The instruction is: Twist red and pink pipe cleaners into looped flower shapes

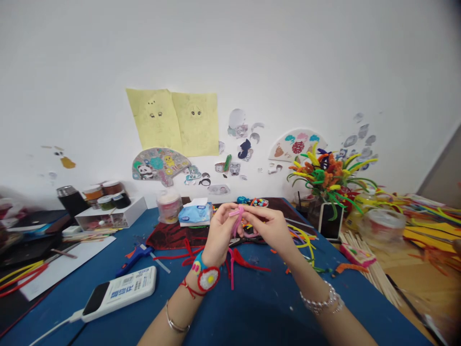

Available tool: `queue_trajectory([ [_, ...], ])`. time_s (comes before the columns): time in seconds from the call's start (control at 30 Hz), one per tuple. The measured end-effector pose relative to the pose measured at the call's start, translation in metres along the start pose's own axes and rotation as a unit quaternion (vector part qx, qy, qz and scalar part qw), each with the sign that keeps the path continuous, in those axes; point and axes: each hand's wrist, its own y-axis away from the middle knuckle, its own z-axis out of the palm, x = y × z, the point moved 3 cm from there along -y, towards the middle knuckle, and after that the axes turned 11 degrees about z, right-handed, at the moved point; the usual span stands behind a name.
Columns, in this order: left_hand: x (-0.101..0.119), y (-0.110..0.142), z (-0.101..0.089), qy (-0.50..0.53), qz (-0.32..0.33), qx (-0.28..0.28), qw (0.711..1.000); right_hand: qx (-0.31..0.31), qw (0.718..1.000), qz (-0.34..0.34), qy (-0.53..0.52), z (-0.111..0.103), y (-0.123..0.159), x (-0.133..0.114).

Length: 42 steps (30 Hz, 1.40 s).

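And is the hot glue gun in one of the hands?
No, the hot glue gun lies on the blue table, while the left hand and right hand pinch a pink pipe cleaner.

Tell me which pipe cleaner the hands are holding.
The pink one, held between the left hand and right hand; the red ones and yellow ones lie on the table.

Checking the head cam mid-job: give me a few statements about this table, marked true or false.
The left hand and right hand both hold a pink pipe cleaner. True.
The glue gun lies right of the hands. False: it lies left of them.
A round red-and-white bracelet is on the left wrist. True.
The tissue pack is on the floor. False: it sits on the table, beyond the hands.
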Motion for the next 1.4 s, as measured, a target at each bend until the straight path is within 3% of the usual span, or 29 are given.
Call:
queue_trajectory([
  [0.23,0.004,-0.002,-0.004,-0.047,-0.048,-0.061,0.996,0.009,0.97,-0.183,0.161,-0.008,0.001,-0.007],
  [0.5,0.009,0.001,0.001,-0.045,-0.037,-0.08,0.995,0.03,0.959,-0.214,0.182,-0.011,0.004,-0.01],
  [0.6,0.009,0.0,0.002,-0.052,-0.007,-0.072,0.996,0.041,0.964,-0.199,0.169,-0.01,0.005,-0.012],
  [0.7,0.012,-0.002,-0.001,-0.09,0.065,-0.053,0.992,0.053,0.975,-0.159,0.142,-0.01,0.005,-0.011],
  [0.87,0.016,-0.002,-0.005,-0.197,0.178,-0.057,0.962,0.035,0.991,-0.081,0.104,-0.01,0.005,-0.01],
  [0.97,0.015,-0.002,-0.008,-0.255,0.226,-0.022,0.94,-0.004,0.999,-0.041,0.033,-0.008,0.003,-0.01],
  [1.2,0.005,0.002,-0.013,-0.241,0.222,0.09,0.94,-0.058,0.985,0.077,-0.14,0.004,0.0,0.001],
  [1.4,0.016,0.003,-0.009,-0.313,0.229,0.083,0.918,-0.101,0.975,0.12,-0.159,0.002,0.0,0.001],
])
